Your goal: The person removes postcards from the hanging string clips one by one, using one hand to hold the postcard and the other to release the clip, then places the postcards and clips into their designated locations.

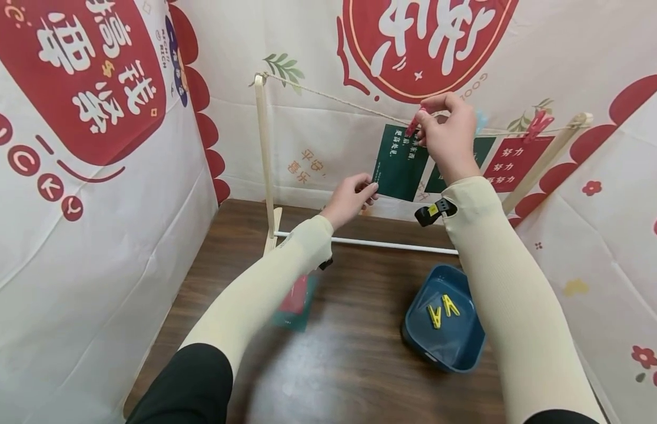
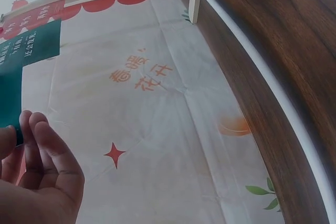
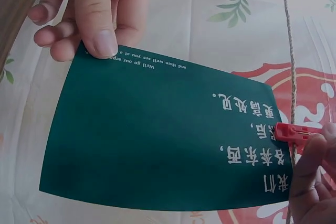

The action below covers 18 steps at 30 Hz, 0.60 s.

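Note:
A dark green card (image 1: 400, 168) with white writing hangs at the twine (image 1: 334, 99), between my two hands. My left hand (image 1: 352, 200) pinches its lower left corner between thumb and fingers; the right wrist view shows the thumb flat over the card's face. With my right hand (image 1: 450, 135) I pinch a red clothespin (image 3: 296, 132), whose tip lies over the card's top edge and the twine. Farther right on the line hang another green card (image 1: 483, 150), partly behind my right hand, and a red card (image 1: 511, 162) under a pinkish-red clothespin (image 1: 538, 125).
Wooden posts (image 1: 265, 153) hold up the line, joined low down by a white rod (image 1: 392, 244). A blue basket (image 1: 413, 335) with yellow clothespins (image 1: 434, 317) stands below my right forearm. More cards (image 1: 309, 300) lie on the table, partly under my left forearm. Printed cloth surrounds the table.

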Tool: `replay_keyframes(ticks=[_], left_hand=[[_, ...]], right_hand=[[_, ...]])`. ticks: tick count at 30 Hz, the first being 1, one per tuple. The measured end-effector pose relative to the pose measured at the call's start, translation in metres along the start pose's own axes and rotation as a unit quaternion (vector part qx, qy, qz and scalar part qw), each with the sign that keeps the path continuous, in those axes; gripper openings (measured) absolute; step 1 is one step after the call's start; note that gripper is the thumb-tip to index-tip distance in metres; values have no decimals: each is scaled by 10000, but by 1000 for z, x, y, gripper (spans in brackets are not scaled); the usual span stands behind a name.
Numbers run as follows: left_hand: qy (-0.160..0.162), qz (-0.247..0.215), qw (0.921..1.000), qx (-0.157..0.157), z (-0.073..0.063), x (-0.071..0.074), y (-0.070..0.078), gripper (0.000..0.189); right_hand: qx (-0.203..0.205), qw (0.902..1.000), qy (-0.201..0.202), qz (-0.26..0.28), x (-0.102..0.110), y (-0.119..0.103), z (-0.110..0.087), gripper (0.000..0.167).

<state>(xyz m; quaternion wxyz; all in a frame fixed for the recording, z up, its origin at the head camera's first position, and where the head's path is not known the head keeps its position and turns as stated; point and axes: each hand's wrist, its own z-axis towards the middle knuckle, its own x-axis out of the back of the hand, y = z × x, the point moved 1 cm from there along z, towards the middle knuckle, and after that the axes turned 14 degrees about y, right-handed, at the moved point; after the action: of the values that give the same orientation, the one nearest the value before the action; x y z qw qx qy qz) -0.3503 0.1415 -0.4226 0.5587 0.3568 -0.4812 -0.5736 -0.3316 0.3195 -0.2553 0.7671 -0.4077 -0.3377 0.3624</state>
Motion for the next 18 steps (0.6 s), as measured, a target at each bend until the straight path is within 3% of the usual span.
replay_keyframes(ticks=[7, 18], left_hand=[[206, -164, 9997, -18, -4, 1, -5, 17], [383, 11, 9992, -113, -12, 8, -13, 18]], right_hand=[[137, 9984, 162, 523, 2, 5, 3, 24], [293, 9895, 578, 1289, -1, 7, -2, 17]])
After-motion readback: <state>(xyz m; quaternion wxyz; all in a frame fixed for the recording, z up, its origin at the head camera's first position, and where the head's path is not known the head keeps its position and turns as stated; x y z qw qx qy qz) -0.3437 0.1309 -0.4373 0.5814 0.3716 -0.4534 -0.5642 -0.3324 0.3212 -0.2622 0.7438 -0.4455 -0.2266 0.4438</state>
